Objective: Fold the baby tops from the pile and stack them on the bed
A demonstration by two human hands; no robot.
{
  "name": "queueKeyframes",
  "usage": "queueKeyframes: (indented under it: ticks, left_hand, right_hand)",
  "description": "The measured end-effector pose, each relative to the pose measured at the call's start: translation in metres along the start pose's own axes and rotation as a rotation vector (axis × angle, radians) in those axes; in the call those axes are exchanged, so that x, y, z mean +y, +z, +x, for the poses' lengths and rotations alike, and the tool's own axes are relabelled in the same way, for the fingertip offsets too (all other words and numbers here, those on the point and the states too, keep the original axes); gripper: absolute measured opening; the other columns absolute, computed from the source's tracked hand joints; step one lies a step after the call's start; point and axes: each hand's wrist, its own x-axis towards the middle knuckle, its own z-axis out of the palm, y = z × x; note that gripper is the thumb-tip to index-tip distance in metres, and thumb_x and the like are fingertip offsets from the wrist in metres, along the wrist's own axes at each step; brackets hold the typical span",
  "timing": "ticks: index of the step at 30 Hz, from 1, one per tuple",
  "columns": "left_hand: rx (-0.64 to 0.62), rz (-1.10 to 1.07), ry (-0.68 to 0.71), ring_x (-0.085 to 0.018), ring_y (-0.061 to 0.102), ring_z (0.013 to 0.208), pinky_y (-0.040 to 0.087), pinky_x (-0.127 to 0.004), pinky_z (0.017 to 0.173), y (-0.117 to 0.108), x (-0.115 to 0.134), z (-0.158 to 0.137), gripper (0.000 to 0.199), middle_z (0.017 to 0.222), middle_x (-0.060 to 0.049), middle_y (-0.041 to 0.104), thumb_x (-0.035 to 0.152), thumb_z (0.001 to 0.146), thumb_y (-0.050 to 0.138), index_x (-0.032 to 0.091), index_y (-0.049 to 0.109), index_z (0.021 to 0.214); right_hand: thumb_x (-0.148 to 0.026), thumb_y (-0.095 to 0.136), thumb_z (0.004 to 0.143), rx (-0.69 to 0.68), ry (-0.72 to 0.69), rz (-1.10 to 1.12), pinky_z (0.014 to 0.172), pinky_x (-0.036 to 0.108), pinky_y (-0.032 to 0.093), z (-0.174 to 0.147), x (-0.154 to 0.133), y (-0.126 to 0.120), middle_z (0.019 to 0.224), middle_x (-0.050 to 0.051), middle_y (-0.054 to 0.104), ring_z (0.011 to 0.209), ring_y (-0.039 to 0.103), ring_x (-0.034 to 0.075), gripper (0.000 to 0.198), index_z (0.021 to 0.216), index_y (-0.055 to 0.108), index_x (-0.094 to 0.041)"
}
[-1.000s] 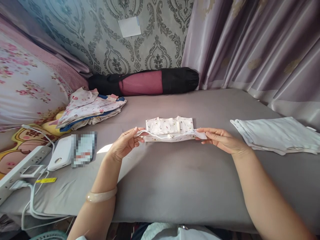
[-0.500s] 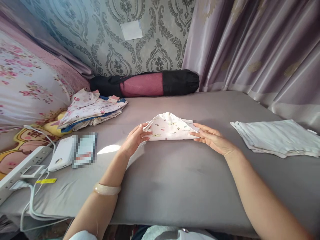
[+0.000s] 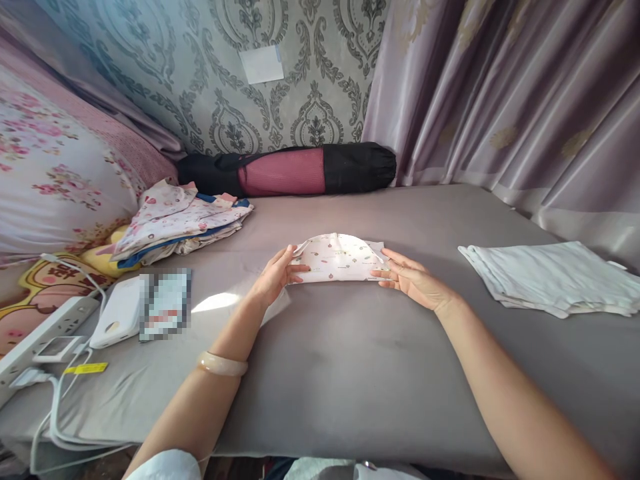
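A small white folded garment [image 3: 337, 259] with a scattered print lies in front of me on the grey bed surface, its top layer bulging up in the middle. My left hand [image 3: 277, 275] grips its left end, thumb on the upper edge and fingers against the front. At the opposite end, my right hand [image 3: 407, 279] holds it the same way, the thumb and fingertips on the cloth. What exact garment it is cannot be made out. A pale bracelet [image 3: 223, 364] circles my left forearm.
Folded pale shorts [image 3: 545, 277] lie to the right. A clothes pile [image 3: 185, 217], a white power bank [image 3: 120, 310], a blurred packet [image 3: 166, 303] and a power strip [image 3: 47, 343] with cables sit left. A black and pink rolled bag [image 3: 285, 170] lies along the wall.
The garment's raised top layer has sunk lower and flatter. Both hands have come slightly inward along its ends, still on the cloth.
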Motion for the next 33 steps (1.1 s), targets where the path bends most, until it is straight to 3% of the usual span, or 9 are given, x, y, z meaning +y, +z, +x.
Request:
queueKeyframes:
  ticks: [6, 10, 15, 22, 25, 28, 31, 33]
  left_hand:
    - [0.046, 0.041, -0.013, -0.018, 0.071, 0.088, 0.055, -0.022, 0.053, 0.0, -0.002, 0.002, 0.067, 0.149, -0.015, 0.042, 0.048, 0.09, 0.063, 0.023, 0.038, 0.146]
    - [0.048, 0.034, -0.022, -0.019, 0.07, 0.093, 0.055, -0.022, 0.055, -0.003, -0.004, 0.003, 0.07, 0.15, -0.015, 0.038, 0.051, 0.088, 0.065, 0.025, 0.038, 0.147]
    - [0.041, 0.034, -0.01, -0.021, 0.069, 0.097, 0.055, -0.022, 0.057, -0.006, -0.008, 0.006, 0.067, 0.154, -0.015, 0.032, 0.053, 0.089, 0.061, 0.023, 0.04, 0.145]
    - [0.094, 0.059, -0.008, -0.026, 0.066, 0.109, 0.057, -0.024, 0.061, -0.004, -0.01, 0.005, 0.069, 0.153, -0.017, 0.035, 0.051, 0.088, 0.064, 0.021, 0.04, 0.145]
    - [0.124, 0.157, 0.047, -0.028, 0.063, 0.113, 0.059, -0.029, 0.069, 0.004, -0.007, -0.002, 0.065, 0.154, -0.017, 0.034, 0.048, 0.088, 0.064, 0.02, 0.043, 0.142]
    - [0.123, 0.325, 0.161, -0.03, 0.061, 0.117, 0.058, -0.036, 0.084, 0.018, -0.006, -0.008, 0.054, 0.15, -0.015, 0.043, 0.042, 0.088, 0.065, 0.021, 0.051, 0.135]
    - [0.048, 0.566, 0.328, -0.03, 0.053, 0.128, 0.047, -0.044, 0.104, 0.036, -0.014, -0.009, 0.044, 0.144, -0.014, 0.051, 0.033, 0.089, 0.063, 0.023, 0.056, 0.131]
    - [-0.05, 0.79, 0.46, -0.029, 0.044, 0.138, 0.036, -0.047, 0.114, 0.047, -0.022, -0.007, 0.045, 0.147, -0.015, 0.049, 0.027, 0.091, 0.055, 0.02, 0.053, 0.135]
  right_hand:
    - [-0.034, 0.06, 0.094, -0.025, 0.013, -0.012, 0.104, 0.039, 0.053, 0.002, 0.001, -0.001, 0.167, 0.005, 0.006, 0.122, 0.061, 0.023, 0.077, 0.157, 0.015, -0.036]
    - [-0.035, 0.061, 0.093, -0.042, 0.012, -0.014, 0.105, 0.04, 0.051, 0.002, 0.001, -0.001, 0.167, 0.004, -0.002, 0.121, 0.062, 0.022, 0.082, 0.157, 0.009, -0.041]
    - [-0.034, 0.062, 0.093, -0.036, 0.016, -0.028, 0.104, 0.039, 0.052, 0.002, 0.001, 0.0, 0.167, 0.005, -0.006, 0.122, 0.062, 0.022, 0.085, 0.157, 0.007, -0.041]
    - [-0.036, 0.064, 0.091, -0.021, 0.003, -0.088, 0.103, 0.038, 0.053, 0.001, 0.002, 0.001, 0.167, 0.004, -0.001, 0.121, 0.062, 0.023, 0.085, 0.157, 0.011, -0.04]
    - [-0.038, 0.06, 0.092, 0.063, -0.024, -0.2, 0.099, 0.036, 0.056, 0.001, 0.001, 0.008, 0.166, 0.007, 0.009, 0.113, 0.066, 0.022, 0.074, 0.156, 0.022, -0.034]
    - [-0.039, 0.051, 0.095, 0.164, -0.12, -0.417, 0.091, 0.04, 0.059, 0.005, 0.002, 0.023, 0.157, 0.009, 0.037, 0.101, 0.071, 0.022, 0.054, 0.147, 0.042, -0.028]
    - [-0.035, 0.04, 0.096, 0.199, -0.295, -0.714, 0.091, 0.045, 0.057, 0.014, 0.007, 0.042, 0.133, 0.009, 0.063, 0.101, 0.069, 0.024, 0.041, 0.131, 0.059, -0.025]
    - [-0.031, 0.035, 0.097, 0.164, -0.457, -0.946, 0.101, 0.047, 0.051, 0.021, 0.013, 0.054, 0.129, 0.011, 0.065, 0.115, 0.064, 0.026, 0.042, 0.128, 0.062, -0.021]
